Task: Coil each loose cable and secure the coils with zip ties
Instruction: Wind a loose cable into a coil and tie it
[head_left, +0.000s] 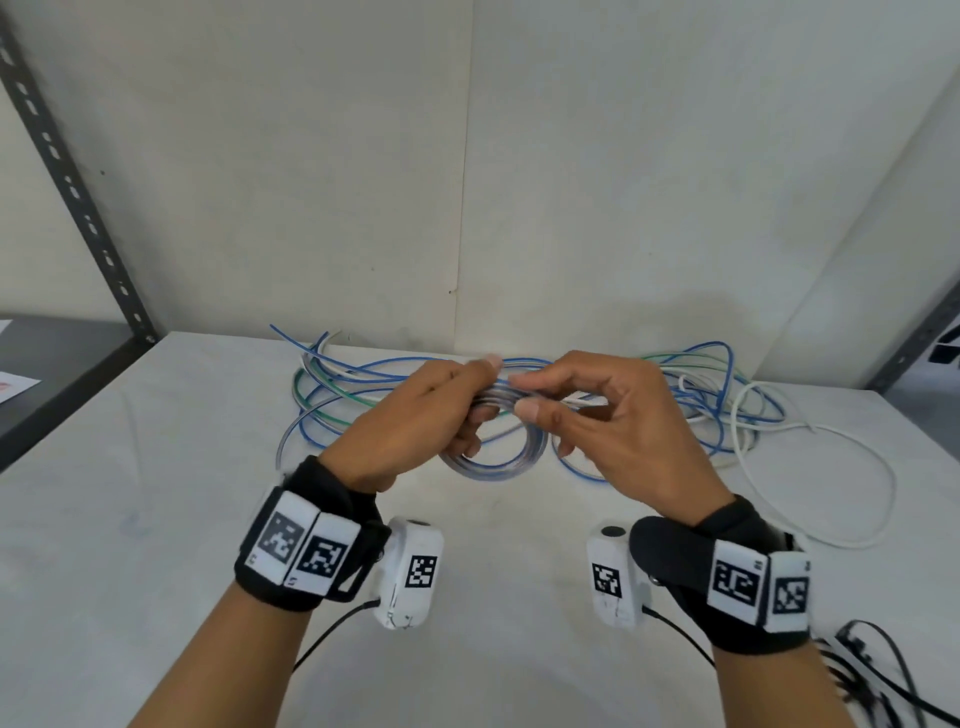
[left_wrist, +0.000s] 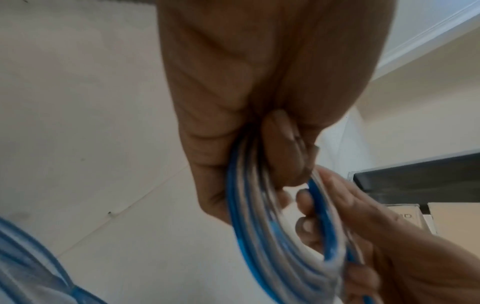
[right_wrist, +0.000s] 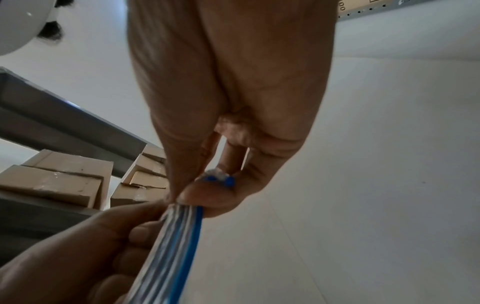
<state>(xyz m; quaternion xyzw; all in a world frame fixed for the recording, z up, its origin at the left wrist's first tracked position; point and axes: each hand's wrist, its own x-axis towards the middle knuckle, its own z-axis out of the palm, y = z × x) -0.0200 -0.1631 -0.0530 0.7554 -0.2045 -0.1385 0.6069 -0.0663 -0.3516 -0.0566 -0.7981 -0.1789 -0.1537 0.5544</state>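
A small coil of blue-and-white cable (head_left: 493, 457) hangs above the white table (head_left: 156, 519) between both hands. My left hand (head_left: 436, 410) grips the coil's top left with curled fingers. My right hand (head_left: 566, 405) pinches the same bundle just to the right between thumb and forefinger. The left wrist view shows the coil (left_wrist: 280, 236) running out of the left fist, with the right hand's fingers (left_wrist: 337, 205) through it. In the right wrist view the strands (right_wrist: 176, 232) pass under the right thumb (right_wrist: 207, 197). Several black zip ties (head_left: 883, 670) lie at the front right.
A tangle of loose blue, green and white cables (head_left: 717, 400) sprawls across the back of the table against the wall. A white cable loop (head_left: 857, 499) reaches toward the right edge. Dark metal shelving posts (head_left: 78, 197) stand at left and right. Cardboard boxes (right_wrist: 64, 181) sit on a shelf.
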